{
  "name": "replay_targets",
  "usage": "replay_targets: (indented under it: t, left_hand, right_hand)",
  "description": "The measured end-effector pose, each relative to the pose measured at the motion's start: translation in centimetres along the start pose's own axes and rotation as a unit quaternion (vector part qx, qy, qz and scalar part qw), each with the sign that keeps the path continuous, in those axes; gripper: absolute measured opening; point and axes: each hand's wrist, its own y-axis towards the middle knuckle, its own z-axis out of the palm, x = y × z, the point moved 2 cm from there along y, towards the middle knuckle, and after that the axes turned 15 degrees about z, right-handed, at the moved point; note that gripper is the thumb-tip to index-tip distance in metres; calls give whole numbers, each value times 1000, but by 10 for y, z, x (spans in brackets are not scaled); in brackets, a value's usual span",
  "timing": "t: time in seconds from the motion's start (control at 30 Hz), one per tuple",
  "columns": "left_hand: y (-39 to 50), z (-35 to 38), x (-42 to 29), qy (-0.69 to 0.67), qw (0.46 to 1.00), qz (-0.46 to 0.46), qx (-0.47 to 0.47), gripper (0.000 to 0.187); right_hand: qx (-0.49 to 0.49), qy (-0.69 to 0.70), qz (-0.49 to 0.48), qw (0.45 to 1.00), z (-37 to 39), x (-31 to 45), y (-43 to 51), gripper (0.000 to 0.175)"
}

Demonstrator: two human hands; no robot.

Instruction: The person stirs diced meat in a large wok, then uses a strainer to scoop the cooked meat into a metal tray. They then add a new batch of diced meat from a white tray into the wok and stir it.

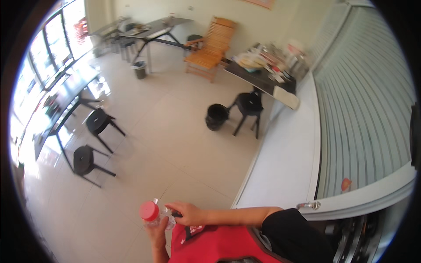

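Note:
A clear plastic jar with a red lid [149, 211] is in my left hand [157, 234], low in the view. Beside it are further small clear containers [168, 219], close against the jar and partly hidden by my fingers. My right hand [185, 213] reaches across from the right with its fingers at these containers, and a small black item [176, 214] shows under its fingers; what it is, I cannot tell. Below the hands lies the red apron [217, 245] that I wear over a black short-sleeved top.
At left, black stools [84, 160] stand by a long table [74, 86]. A black bin [217, 116] and a stool [249, 103] stand beside a cluttered dark table [246, 74]. A wooden reclining chair [210, 49] is at the back wall. A white-framed partition [286, 154] runs along the right.

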Motion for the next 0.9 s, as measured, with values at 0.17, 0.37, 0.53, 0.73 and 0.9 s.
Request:
replay_targets:
  t: [0.17,0.37,0.53,0.73,0.9]
  left_hand:
    - [102,7,-15,215,950,125,188,69]
    - [194,131,-6,309,830,240,396,70]
    - [248,240,32,305,750,351,470,66]
    - [331,409,87,280,763,402,420,61]
    - [407,546,111,279,769,381,431,69]
  right_hand:
    - [-146,129,32,980,-46,20,16,77]
    - [-309,282,65,906,-99,4,47,90]
    - [-393,461,-91,791,-179,-36,77,99]
    - [-525,265,-77,805,-366,-87,107,97]
    - [-527,191,-83,824,-537,-106,121,95]
